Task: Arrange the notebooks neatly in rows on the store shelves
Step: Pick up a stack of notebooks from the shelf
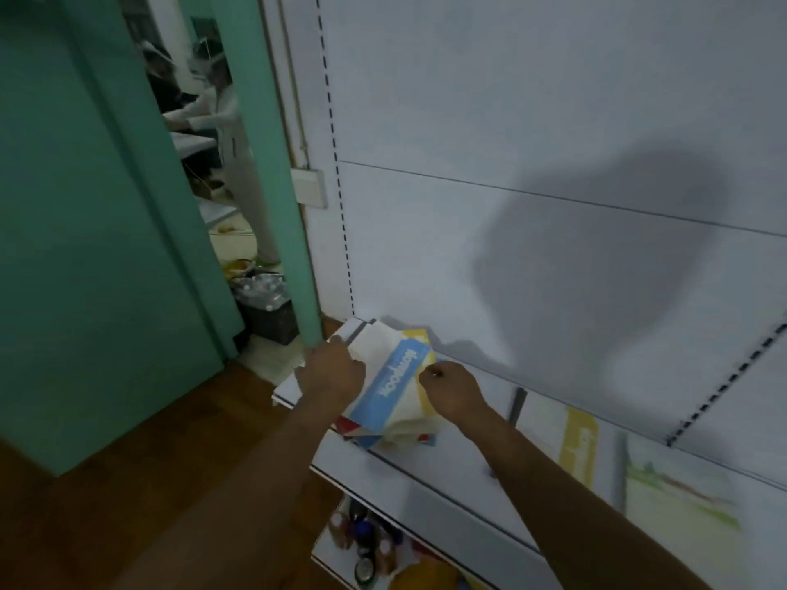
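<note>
Head cam, one frame, motion blur present

Notebook stack (396,389) sits at the left end of the white shelf (447,470), approx 6 o'clock of frame centre, against the white back panel (511,121). Stack untidy: covers fanned and skewed, some edges overhanging the shelf front. Top notebook has a blue band w/ white lettering, tilted, long edge running from 1 o'clock to 7 o'clock. Yellow cover showing under it at 1 o'clock of the stack.

L hand (332,370): at 9 o'clock of the stack, fingers curled over the left edge of the upper white cover, gripping the stack. R hand (451,387): at 3 o'clock of the stack, fingers curled, pinching the right edge of the blue-band notebook; fingertip contact partly hidden by knuckles.

More notebooks (630,462) lie along the same shelf at 4 o'clock of the stack, well apart from it; yellow and green covers, blurred, layout unclear.

Lower shelf at 6 o'clock of the stack: bottles (362,542), detail too blurred to ID.

Green door frame (272,163) at 10 o'clock; wood floor (170,440) at 8 o'clock. Persons visible through the doorway, blurred
</note>
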### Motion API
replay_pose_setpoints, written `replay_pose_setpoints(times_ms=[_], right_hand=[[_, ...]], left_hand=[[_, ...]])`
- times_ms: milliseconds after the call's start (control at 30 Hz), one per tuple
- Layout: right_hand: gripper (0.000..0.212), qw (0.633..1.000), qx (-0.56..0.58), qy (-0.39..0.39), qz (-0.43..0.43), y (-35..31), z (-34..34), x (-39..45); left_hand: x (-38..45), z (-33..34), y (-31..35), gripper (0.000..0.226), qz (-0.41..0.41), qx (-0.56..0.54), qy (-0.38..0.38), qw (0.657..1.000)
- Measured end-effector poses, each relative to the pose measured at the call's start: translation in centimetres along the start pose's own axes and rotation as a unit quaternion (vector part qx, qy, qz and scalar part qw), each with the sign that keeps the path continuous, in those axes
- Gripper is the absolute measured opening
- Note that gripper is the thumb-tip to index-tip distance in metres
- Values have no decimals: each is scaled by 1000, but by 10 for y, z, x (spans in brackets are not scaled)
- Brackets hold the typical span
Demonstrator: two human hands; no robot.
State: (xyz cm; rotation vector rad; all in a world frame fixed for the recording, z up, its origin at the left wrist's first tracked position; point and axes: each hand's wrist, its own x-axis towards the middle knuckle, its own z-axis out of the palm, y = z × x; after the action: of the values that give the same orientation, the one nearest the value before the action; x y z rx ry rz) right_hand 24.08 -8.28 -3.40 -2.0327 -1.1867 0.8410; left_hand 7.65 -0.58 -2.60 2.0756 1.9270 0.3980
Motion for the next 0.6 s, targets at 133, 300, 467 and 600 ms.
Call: replay_pose_setpoints(times_ms=[133,300,467,600], right_hand=[[30,999,-9,24,48,-20,41,1],[38,989,46,83,113,-31,70,3],[40,977,114,97,151,-23,73,0],[31,968,162,137,134,-6,46,-21]], left_hand=[[6,-7,-37,39,0,15,-61,998],[4,-1,-47,47,44,-24,-91,995],[3,-2,-51,49,83,-55,-143,985],[-15,-2,-29,36,111,-191,-186,957]])
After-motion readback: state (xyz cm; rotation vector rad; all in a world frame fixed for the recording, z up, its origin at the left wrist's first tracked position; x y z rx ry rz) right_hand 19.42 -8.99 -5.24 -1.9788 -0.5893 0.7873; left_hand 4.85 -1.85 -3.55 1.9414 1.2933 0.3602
